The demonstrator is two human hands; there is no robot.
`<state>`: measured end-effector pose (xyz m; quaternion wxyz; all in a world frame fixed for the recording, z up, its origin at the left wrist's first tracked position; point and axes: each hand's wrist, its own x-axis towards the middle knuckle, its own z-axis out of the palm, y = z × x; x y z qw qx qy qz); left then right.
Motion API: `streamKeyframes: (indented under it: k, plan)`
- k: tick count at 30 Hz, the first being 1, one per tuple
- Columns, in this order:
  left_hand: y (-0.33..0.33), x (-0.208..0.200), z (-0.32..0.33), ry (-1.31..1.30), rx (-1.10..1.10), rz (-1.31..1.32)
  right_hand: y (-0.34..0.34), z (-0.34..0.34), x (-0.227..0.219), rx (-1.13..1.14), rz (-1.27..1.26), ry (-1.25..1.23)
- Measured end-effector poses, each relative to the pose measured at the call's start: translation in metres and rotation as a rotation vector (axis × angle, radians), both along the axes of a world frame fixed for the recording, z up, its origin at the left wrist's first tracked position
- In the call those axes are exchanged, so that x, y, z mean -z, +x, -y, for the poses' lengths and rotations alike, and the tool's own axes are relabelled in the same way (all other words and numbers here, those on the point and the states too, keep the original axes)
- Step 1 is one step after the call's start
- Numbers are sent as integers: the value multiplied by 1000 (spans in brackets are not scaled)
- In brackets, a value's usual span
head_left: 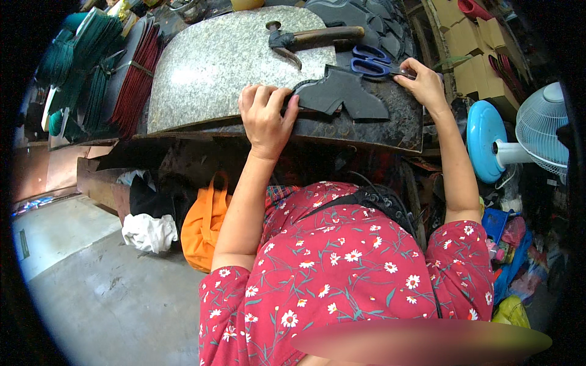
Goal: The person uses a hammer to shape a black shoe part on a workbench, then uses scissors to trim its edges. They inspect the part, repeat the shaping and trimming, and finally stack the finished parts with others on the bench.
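A flat black cut-out piece [339,94] with an angular, notched outline lies at the front of the worktable. My left hand [265,116] pinches its left end between thumb and fingers. To the right, my right hand [424,85] has its fingers closed at the blade end of blue-handled scissors [370,66]; the fingers partly hide the blades. The scissors' handle loops point left, just beyond the black piece. A hammer [311,39] with a wooden handle and dark wrapping rests on the speckled stone slab [213,67].
Bundles of dark red strips [135,79] and green strips [82,55] stand at the left. More black cut pieces [378,24] are piled at the back. On the right are cardboard boxes [485,67] and a blue-and-white fan [488,143]. An orange bag [206,226] hangs below the table.
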<state>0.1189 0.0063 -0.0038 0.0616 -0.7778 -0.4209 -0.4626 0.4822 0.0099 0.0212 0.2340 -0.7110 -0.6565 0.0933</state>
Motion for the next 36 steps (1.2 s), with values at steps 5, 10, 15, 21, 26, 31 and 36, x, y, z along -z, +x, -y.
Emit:
streamKeyframes:
  k: [5,10,15,21,26,31,36]
  plan:
    - [-1,3,-1,-37,-16,-19,-18,-1,-5,-69,208,174]
    - [1,0,0,-80,-33,-2,-89,24,-25,-476,219,407]
    - [1,-10,12,-150,-89,-40,-146,37,-22,-601,304,299]
    - [-9,-38,25,-586,285,905,-131,33,-56,-527,-117,393]
    - [9,-54,44,-589,397,708,-140,41,-63,-524,-1080,-166]
    - [-3,-57,49,-796,277,549,-151,41,-41,-498,-1042,-302]
    - [-6,-56,45,-782,257,455,-153,37,-28,-518,-879,-234]
